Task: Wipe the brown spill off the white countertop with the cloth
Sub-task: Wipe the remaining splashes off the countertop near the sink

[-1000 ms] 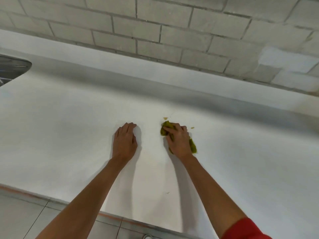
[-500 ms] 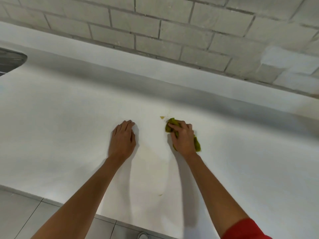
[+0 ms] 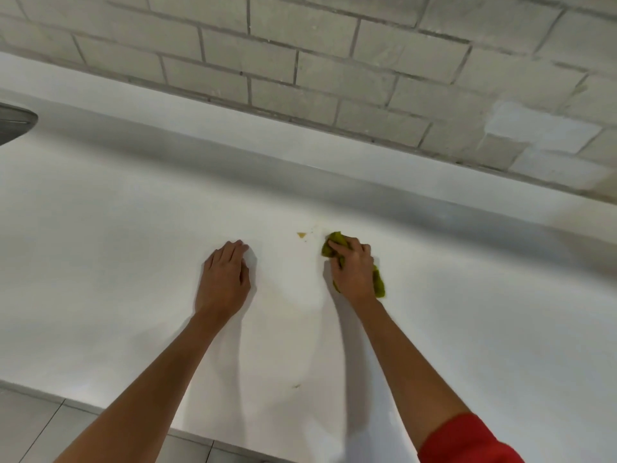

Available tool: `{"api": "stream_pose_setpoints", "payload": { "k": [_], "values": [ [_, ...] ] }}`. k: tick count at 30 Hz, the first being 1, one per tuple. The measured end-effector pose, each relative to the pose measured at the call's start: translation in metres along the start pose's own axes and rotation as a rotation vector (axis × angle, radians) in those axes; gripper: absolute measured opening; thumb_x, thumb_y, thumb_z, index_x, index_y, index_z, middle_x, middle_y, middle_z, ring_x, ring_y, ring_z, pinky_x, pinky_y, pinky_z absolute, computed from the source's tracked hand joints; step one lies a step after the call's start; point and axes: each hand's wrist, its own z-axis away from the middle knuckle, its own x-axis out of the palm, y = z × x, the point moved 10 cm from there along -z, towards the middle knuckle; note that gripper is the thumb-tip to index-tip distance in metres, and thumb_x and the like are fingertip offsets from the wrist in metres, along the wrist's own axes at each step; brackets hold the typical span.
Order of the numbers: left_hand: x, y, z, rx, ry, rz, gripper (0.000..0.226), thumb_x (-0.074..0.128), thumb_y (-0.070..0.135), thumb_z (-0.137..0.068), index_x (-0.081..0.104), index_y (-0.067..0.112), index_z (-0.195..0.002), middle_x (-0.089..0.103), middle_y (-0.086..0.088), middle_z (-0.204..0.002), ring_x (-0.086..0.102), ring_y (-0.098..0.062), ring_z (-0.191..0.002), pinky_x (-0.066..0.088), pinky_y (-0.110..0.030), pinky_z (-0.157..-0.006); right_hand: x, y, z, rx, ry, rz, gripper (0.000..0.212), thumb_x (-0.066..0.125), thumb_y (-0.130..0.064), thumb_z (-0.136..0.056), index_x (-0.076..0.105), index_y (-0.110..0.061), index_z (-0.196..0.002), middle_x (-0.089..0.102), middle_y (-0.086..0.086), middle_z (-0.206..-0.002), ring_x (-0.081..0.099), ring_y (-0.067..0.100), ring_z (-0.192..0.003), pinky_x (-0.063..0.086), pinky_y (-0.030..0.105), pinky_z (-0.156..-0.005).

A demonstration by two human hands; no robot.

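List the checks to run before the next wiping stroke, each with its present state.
1. Grip on the cloth: ok; the right hand has its fingers curled over it.
2. Cloth against the countertop: ok.
3. Is the brown spill gone: not ok; it lies uncovered just left of the cloth.
4. Is the left hand out of the stroke's path: ok; it lies flat, left of the spill and apart from it.
5. Is the small speck near the front edge gone: not ok; unwiped.
6. Cloth's underside clean: cannot tell.
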Motion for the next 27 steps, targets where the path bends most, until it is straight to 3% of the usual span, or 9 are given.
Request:
{"api": "stream_pose_setpoints", "payload": {
  "k": [4,7,12,15,22,24,27],
  "values": [
    [-0.001,0.000,0.001,0.001,0.000,0.001,0.038,0.041,0.004,-0.092,0.050,0.004,-0.129,0.051,-0.013,-0.136,0.045,-0.029,-0.128,0.032,-0.040,-0.109,0.013,-0.037,0.027,-0.214,-0.100,-0.099,0.034,0.055,-0.013,-0.086,0.065,-0.022,-0.117,0.056,0.002,-0.127,0.048,0.027,-0.105,0.040,0.035,-0.093],
    [-0.001,0.001,0.002,0.002,-0.005,0.005,0.038,0.041,0.004,-0.092,0.050,0.004,-0.129,0.051,-0.012,-0.137,0.044,-0.028,-0.129,0.032,-0.041,-0.110,-0.001,-0.027,0.049,-0.305,-0.097,-0.127,0.032,0.058,-0.017,-0.082,0.067,-0.026,-0.112,0.060,-0.002,-0.123,0.051,0.024,-0.101,0.039,0.031,-0.089],
    [-0.002,0.001,0.002,0.009,-0.002,-0.009,0.037,0.041,0.004,-0.092,0.050,0.004,-0.128,0.052,-0.012,-0.136,0.046,-0.028,-0.127,0.034,-0.042,-0.109,-0.020,0.025,0.014,-0.077,0.019,-0.018,0.035,0.058,-0.008,-0.084,0.065,-0.019,-0.116,0.058,0.007,-0.125,0.047,0.033,-0.106,0.038,0.037,-0.091],
    [-0.001,0.000,0.000,-0.002,0.003,-0.021,0.038,0.043,0.004,-0.091,0.051,0.003,-0.128,0.053,-0.013,-0.133,0.048,-0.029,-0.124,0.035,-0.041,-0.108,0.003,0.006,-0.012,-0.006,-0.024,0.075,0.037,0.051,-0.015,-0.090,0.055,-0.018,-0.127,0.047,0.010,-0.134,0.041,0.031,-0.114,0.037,0.037,-0.096],
    [0.000,-0.001,0.001,-0.015,-0.011,-0.031,0.039,0.042,0.007,-0.093,0.048,0.006,-0.132,0.049,-0.011,-0.139,0.043,-0.027,-0.130,0.028,-0.039,-0.111,0.025,-0.060,0.025,-0.419,-0.222,-0.153,0.034,0.055,-0.017,-0.086,0.064,-0.027,-0.117,0.056,-0.002,-0.128,0.049,0.023,-0.107,0.040,0.034,-0.094],
    [0.000,-0.002,0.002,-0.019,-0.015,-0.029,0.040,0.040,0.008,-0.094,0.047,0.007,-0.133,0.048,-0.009,-0.140,0.041,-0.026,-0.132,0.026,-0.038,-0.113,0.010,-0.037,0.032,-0.434,-0.208,-0.190,0.033,0.056,-0.019,-0.083,0.067,-0.029,-0.112,0.059,-0.004,-0.125,0.051,0.021,-0.106,0.040,0.032,-0.094],
    [0.001,-0.002,0.000,-0.017,-0.011,-0.021,0.039,0.040,0.009,-0.094,0.047,0.008,-0.133,0.049,-0.007,-0.139,0.041,-0.024,-0.132,0.026,-0.036,-0.112,-0.008,0.007,0.001,-0.284,-0.092,-0.143,0.033,0.056,-0.014,-0.083,0.068,-0.026,-0.111,0.060,0.000,-0.123,0.051,0.024,-0.105,0.037,0.029,-0.093]
  ]
}}
